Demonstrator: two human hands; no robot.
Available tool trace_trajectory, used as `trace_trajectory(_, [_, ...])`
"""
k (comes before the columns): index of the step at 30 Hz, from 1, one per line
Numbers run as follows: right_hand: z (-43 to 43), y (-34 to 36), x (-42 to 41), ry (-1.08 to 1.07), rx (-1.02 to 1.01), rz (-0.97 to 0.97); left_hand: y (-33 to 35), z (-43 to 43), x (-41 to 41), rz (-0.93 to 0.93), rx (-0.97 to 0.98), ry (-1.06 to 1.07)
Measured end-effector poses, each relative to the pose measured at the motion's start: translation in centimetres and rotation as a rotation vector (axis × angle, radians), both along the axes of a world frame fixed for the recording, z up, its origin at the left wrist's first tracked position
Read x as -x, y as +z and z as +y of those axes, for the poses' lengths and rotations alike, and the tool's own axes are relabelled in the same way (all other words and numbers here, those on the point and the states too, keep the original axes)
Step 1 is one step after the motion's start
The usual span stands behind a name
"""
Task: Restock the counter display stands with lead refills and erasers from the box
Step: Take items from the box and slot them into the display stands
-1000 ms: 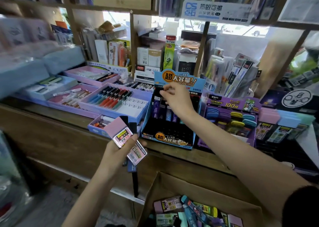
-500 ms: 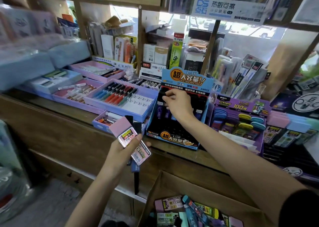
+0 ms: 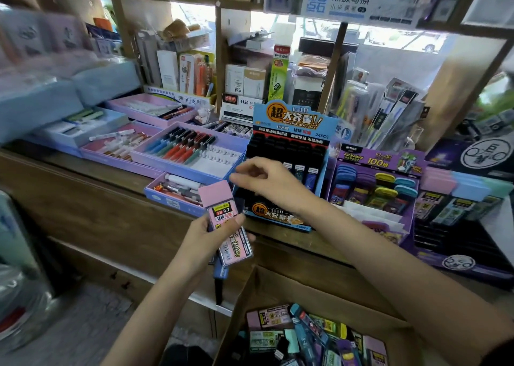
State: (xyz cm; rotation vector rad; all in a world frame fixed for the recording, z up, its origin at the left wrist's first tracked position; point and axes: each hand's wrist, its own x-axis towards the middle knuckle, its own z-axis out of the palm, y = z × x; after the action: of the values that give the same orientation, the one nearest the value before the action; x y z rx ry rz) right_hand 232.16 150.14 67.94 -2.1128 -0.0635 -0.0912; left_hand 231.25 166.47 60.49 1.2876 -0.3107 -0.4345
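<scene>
The left hand (image 3: pixel 207 239) has its fingers wrapped round a small stack of lead refill cases (image 3: pixel 222 212). The thumb is pressed across the front of the pink top case, whose label reads 2B 0.7, and a clear-fronted case and a blue one stick out below it. The right hand (image 3: pixel 268 183) hovers just above and to the right of that stack. Its fingers are curled in narrow, with the thumb tip close to the forefinger, and I can see nothing held between them, though the hand is a little blurred. Directly behind the right hand, the blue display stand (image 3: pixel 292 121) sits on the wooden surface (image 3: pixel 91 168), with black tiers and a few refills (image 3: pixel 304 172) upright in a row on its right side. Just beside it on the right is the purple display stand (image 3: pixel 361 159), holding rows of oval-capped packs (image 3: pixel 386 183) in blue, purple, yellow and teal. To the left of the blue stand lie a lilac tray of pens (image 3: pixel 178 168) and, nearer the edge of the surface, a smaller tray (image 3: pixel 164 198) of odds and ends. Below the surface edge, close to the person, is the open cardboard box (image 3: pixel 292 290), with a jumble of more cases and packets inside.
</scene>
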Motion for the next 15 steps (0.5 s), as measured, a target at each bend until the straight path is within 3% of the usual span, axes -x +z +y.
trace_trajectory(2, [-0.1, -0.2, 1.0, 0.103, -0.087, 0.102, 0.3, -0.7, 0.5, 0.009, -0.014, -0.047])
trace_trajectory(5, [-1.0, -0.3, 2.4, 0.109, -0.112, 0.102, 0.7, -2.0, 1.5, 0.02, -0.011, -0.116])
trace_trajectory(12, [-6.3, -0.5, 6.6, -0.138, -0.178, -0.057, 1.7, -5.5, 3.5, -0.004, -0.072, -0.191])
trace_trajectory(15, [-9.6, -0.2, 9.0, -0.279, -0.326, -0.062, 2.0, -7.7, 4.3, -0.002, -0.055, -0.174])
